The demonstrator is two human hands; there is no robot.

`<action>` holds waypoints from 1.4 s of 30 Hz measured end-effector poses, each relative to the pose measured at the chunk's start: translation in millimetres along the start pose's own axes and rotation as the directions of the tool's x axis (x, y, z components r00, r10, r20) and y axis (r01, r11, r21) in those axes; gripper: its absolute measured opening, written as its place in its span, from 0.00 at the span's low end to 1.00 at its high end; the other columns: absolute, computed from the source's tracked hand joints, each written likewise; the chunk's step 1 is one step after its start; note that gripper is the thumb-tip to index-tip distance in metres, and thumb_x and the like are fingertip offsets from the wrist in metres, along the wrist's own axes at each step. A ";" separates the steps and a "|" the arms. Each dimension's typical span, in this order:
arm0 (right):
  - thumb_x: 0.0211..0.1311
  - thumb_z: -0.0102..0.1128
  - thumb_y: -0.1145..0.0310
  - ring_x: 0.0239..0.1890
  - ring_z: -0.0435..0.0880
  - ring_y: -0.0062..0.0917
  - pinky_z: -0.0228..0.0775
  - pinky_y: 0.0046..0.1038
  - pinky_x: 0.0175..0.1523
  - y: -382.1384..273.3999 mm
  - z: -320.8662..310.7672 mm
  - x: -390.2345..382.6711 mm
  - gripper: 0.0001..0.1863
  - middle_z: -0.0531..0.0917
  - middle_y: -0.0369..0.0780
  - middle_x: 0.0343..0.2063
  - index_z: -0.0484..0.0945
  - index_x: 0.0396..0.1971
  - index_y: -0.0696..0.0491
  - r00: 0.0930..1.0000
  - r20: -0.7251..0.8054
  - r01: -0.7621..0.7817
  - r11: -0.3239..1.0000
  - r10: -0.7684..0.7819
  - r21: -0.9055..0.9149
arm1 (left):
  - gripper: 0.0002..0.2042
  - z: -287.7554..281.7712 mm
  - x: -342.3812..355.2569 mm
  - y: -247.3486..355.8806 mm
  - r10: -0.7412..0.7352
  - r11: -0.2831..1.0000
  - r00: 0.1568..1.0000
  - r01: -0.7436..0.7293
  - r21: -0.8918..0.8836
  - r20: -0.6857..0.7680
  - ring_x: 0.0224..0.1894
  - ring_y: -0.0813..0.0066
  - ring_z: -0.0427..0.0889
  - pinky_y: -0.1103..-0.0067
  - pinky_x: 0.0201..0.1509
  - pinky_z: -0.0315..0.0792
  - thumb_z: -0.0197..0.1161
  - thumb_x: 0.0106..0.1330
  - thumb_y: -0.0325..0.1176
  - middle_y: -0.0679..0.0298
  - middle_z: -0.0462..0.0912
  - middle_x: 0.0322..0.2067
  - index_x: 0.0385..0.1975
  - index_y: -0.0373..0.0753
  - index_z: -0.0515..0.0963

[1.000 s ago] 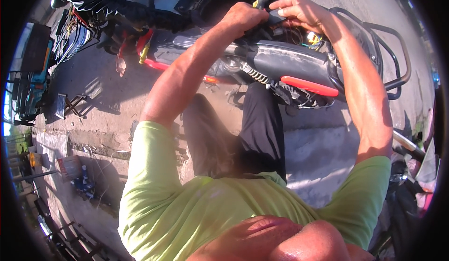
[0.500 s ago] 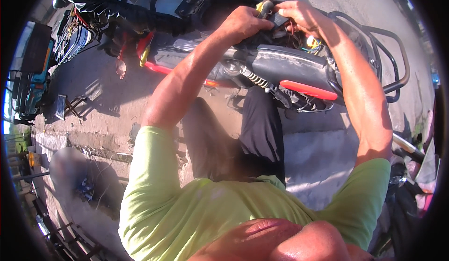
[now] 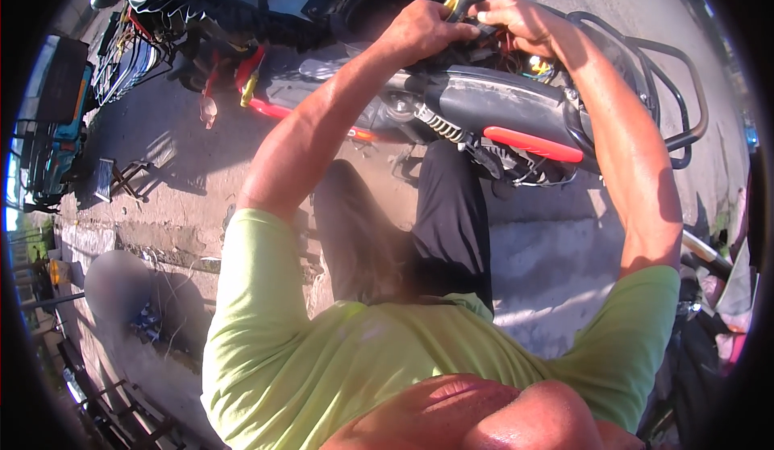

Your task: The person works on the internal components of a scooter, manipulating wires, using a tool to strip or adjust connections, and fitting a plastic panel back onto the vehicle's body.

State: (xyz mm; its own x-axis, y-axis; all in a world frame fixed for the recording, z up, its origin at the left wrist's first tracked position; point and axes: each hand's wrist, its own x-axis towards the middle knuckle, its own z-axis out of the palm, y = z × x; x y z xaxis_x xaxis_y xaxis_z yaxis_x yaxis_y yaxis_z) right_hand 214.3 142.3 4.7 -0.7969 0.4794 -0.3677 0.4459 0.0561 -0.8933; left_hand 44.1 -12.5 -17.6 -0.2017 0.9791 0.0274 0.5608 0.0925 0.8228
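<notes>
A motorcycle (image 3: 500,103) stands sideways before me, its seat area uncovered and wiring (image 3: 538,65) showing in the gap. Over that gap my left hand (image 3: 423,33) is closed around a pair of pliers (image 3: 461,0) with yellow and dark grips. Close against it, my right hand (image 3: 520,27) has its fingers bent and pinched on a small dark part (image 3: 486,31) among the wires. The fingers cover most of that part, so its kind does not show. Both hands nearly touch each other.
A black rear rack (image 3: 685,87) curves out on the right. A yellow-handled tool (image 3: 248,89) rests near the red front bodywork. A small folding stool (image 3: 121,180) stands on the ground at left, and a teal vehicle (image 3: 68,152) is beyond it. A blurred round shape (image 3: 118,287) is lower left.
Both hands have shifted very slightly, and the dark part between them shows less of its flat face. The pliers remain in my left hand.
</notes>
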 end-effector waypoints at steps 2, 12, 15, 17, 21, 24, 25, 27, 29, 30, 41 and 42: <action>0.77 0.53 0.64 0.44 0.79 0.23 0.75 0.30 0.47 -1.0 1.5 -0.7 0.13 0.82 0.36 0.44 0.80 0.54 0.52 1.000 0.005 -0.005 0.999 0.005 0.039 | 0.26 0.9 -0.5 0.2 0.013 1.000 1.000 -0.013 0.015 -0.014 0.33 0.71 0.85 0.72 0.43 0.78 0.71 0.62 0.54 0.58 0.87 0.31 0.44 0.33 0.87; 0.75 0.56 0.68 0.46 0.83 0.28 0.79 0.33 0.50 -5.0 1.4 -0.4 0.14 0.82 0.40 0.47 0.79 0.54 0.57 0.999 -0.044 0.007 0.999 -0.005 0.045 | 0.15 11.4 -2.4 -6.9 0.130 0.990 0.912 -0.143 -0.006 -0.388 0.38 0.65 0.88 0.70 0.50 0.80 0.66 0.61 0.36 0.54 0.86 0.38 0.42 0.31 0.86; 0.74 0.57 0.68 0.46 0.83 0.29 0.79 0.33 0.50 -4.6 4.1 1.8 0.15 0.84 0.41 0.47 0.80 0.54 0.58 0.998 -0.056 0.015 0.998 -0.011 0.061 | 0.16 7.8 -1.8 -4.3 0.106 0.990 0.965 -0.126 -0.068 -0.241 0.38 0.69 0.88 0.73 0.48 0.80 0.70 0.61 0.39 0.55 0.87 0.37 0.43 0.33 0.87; 0.74 0.57 0.68 0.46 0.83 0.30 0.78 0.34 0.51 -5.2 3.8 -2.5 0.15 0.84 0.41 0.47 0.81 0.54 0.59 0.998 -0.059 0.013 0.999 -0.010 0.044 | 0.18 6.7 -5.9 8.0 0.047 0.998 0.989 -0.051 -0.028 -0.143 0.37 0.71 0.88 0.75 0.47 0.80 0.73 0.61 0.42 0.57 0.88 0.36 0.44 0.34 0.88; 0.70 0.59 0.68 0.43 0.84 0.28 0.79 0.33 0.48 1.4 -0.6 6.4 0.17 0.86 0.43 0.42 0.81 0.53 0.61 0.994 -0.089 0.054 0.998 -0.056 -0.029 | 0.21 7.6 -1.4 5.4 0.034 0.998 0.995 -0.038 -0.040 -0.096 0.36 0.72 0.88 0.75 0.46 0.80 0.76 0.58 0.46 0.59 0.89 0.31 0.45 0.36 0.88; 0.70 0.59 0.68 0.43 0.84 0.28 0.79 0.33 0.48 -3.7 -0.3 -1.4 0.17 0.86 0.43 0.42 0.81 0.53 0.60 0.995 -0.085 0.050 0.998 -0.054 -0.044 | 0.24 9.7 -4.7 11.2 0.116 0.982 0.982 -0.091 0.167 -0.146 0.35 0.71 0.88 0.74 0.46 0.80 0.77 0.55 0.49 0.58 0.89 0.31 0.45 0.36 0.88; 0.70 0.59 0.68 0.43 0.84 0.28 0.79 0.32 0.48 -5.6 -0.2 -4.1 0.17 0.86 0.43 0.42 0.81 0.53 0.60 0.995 -0.085 0.046 0.998 -0.049 -0.040 | 0.27 11.4 0.5 7.9 0.110 0.982 0.985 -0.088 0.168 -0.130 0.35 0.70 0.88 0.73 0.47 0.80 0.77 0.53 0.51 0.57 0.89 0.32 0.45 0.36 0.87; 0.70 0.59 0.68 0.43 0.84 0.28 0.78 0.32 0.49 -8.4 -2.3 -7.0 0.16 0.85 0.42 0.42 0.81 0.53 0.60 0.996 -0.083 0.040 0.998 -0.043 -0.038 | 0.27 11.5 -1.5 11.5 0.114 0.981 0.983 -0.088 0.175 -0.143 0.36 0.68 0.88 0.72 0.47 0.80 0.77 0.53 0.51 0.57 0.89 0.33 0.45 0.36 0.87; 0.70 0.58 0.69 0.43 0.84 0.28 0.78 0.32 0.49 -10.6 -1.9 -9.2 0.16 0.85 0.42 0.42 0.81 0.53 0.60 0.996 -0.076 0.035 0.999 -0.038 -0.033 | 0.26 10.7 -2.0 11.0 0.118 0.981 0.981 -0.091 0.170 -0.153 0.37 0.66 0.89 0.71 0.48 0.80 0.77 0.52 0.51 0.56 0.89 0.36 0.44 0.36 0.88; 0.70 0.58 0.69 0.43 0.83 0.27 0.78 0.32 0.49 -11.5 -1.1 -10.2 0.16 0.85 0.42 0.42 0.81 0.53 0.60 0.997 -0.073 0.034 0.999 -0.036 -0.031 | 0.26 10.4 -1.7 10.0 0.100 0.985 0.984 -0.078 0.154 -0.144 0.38 0.66 0.89 0.71 0.48 0.80 0.77 0.52 0.51 0.56 0.89 0.36 0.44 0.36 0.88; 0.69 0.57 0.70 0.42 0.82 0.26 0.78 0.31 0.50 -20.3 0.1 -14.4 0.16 0.84 0.41 0.43 0.80 0.54 0.59 0.997 -0.075 0.023 0.999 -0.025 -0.028 | 0.25 10.1 -1.5 12.2 0.146 0.973 0.974 -0.110 0.202 -0.171 0.39 0.64 0.88 0.70 0.49 0.80 0.77 0.52 0.50 0.55 0.89 0.36 0.43 0.36 0.88; 0.69 0.57 0.70 0.42 0.82 0.26 0.78 0.31 0.50 -20.8 1.2 -15.0 0.16 0.84 0.41 0.43 0.80 0.54 0.59 0.997 -0.077 0.021 0.999 -0.023 -0.028 | 0.25 10.6 -0.4 10.2 0.144 0.973 0.974 -0.107 0.205 -0.174 0.39 0.65 0.89 0.71 0.49 0.80 0.77 0.52 0.50 0.55 0.89 0.36 0.43 0.36 0.88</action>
State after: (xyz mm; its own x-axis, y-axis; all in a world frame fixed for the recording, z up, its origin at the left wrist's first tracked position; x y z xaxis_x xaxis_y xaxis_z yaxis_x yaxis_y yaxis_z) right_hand 216.4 132.8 28.5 -0.7731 0.5439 -0.3263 0.4405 0.0903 -0.8932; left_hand 58.4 -10.0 -15.2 -0.2554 0.9356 0.2438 0.7315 0.0222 0.6815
